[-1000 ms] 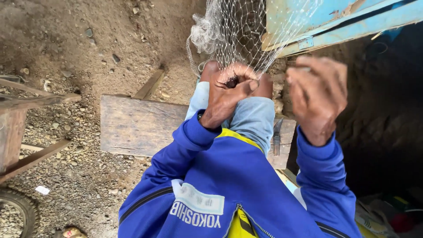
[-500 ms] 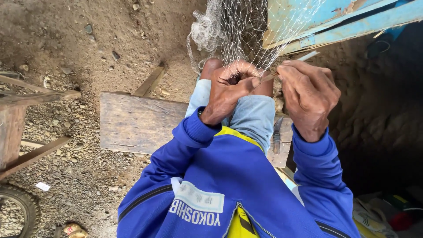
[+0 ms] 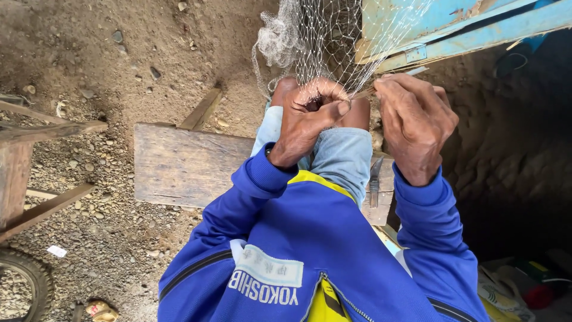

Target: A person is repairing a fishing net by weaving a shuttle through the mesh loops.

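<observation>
A fine pale fishing net (image 3: 325,36) hangs down from above onto my raised knee. My left hand (image 3: 310,119) is clenched on a fold of the net, pressing it against the knee. Just to its right, my right hand (image 3: 414,122) pinches a thin pale netting needle (image 3: 411,71) whose tip points toward the mesh between both hands. I wear a blue jacket and rolled light-blue jeans (image 3: 342,158). I sit on a weathered wooden bench (image 3: 179,167).
A small dark knife (image 3: 374,182) lies on the bench beside my right thigh. Blue-painted wooden boards (image 3: 453,30) cross the top right. A wooden frame (image 3: 24,167) and a tyre (image 3: 27,286) stand at left on gravelly dirt. Colourful packets (image 3: 524,286) lie at bottom right.
My right hand has come in from the right toward the left hand and turned palm down, bringing the needle to the mesh. The left hand keeps its hold on the net.
</observation>
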